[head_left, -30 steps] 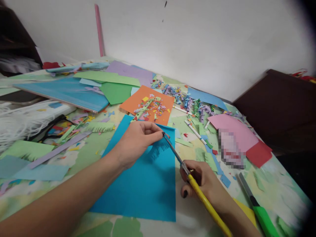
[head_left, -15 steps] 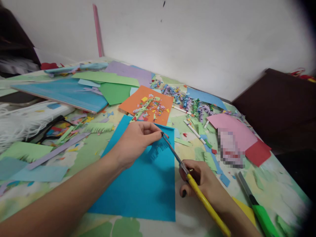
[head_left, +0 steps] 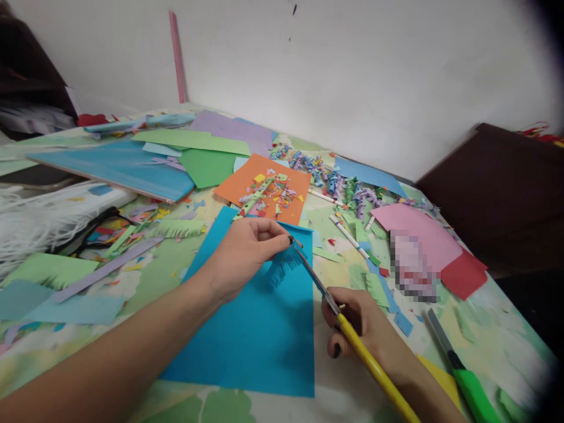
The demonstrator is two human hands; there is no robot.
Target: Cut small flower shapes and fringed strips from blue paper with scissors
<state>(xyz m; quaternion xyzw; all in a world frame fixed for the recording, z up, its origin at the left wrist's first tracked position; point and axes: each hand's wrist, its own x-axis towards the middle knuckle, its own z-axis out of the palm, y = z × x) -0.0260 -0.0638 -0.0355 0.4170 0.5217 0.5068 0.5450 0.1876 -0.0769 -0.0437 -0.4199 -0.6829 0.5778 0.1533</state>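
Note:
Over a bright blue sheet of paper (head_left: pixel 247 346), my left hand (head_left: pixel 244 249) pinches a narrow blue paper strip (head_left: pixel 284 271) between thumb and fingers. Fine fringe cuts run along the strip's hanging edge. My right hand (head_left: pixel 374 329) is closed around scissors with a long yellow handle (head_left: pixel 374 370). Their metal blades point up and left, with the tips at the strip close to my left fingertips. Whether the blades are parted at the tips is too small to tell.
Beyond the blue sheet lies an orange sheet (head_left: pixel 233 183) strewn with paper bits. A green-handled cutter knife (head_left: pixel 471 390) rests at the right, near pink paper (head_left: pixel 414 232). Glasses (head_left: pixel 88 238) and white cords (head_left: pixel 35 235) are at the left. Paper curls (head_left: pixel 335 176) line the back.
The scissors and my right hand have shifted slightly right and down. Slightly more of the fringed strip shows below my left fingers, which keep their pinch.

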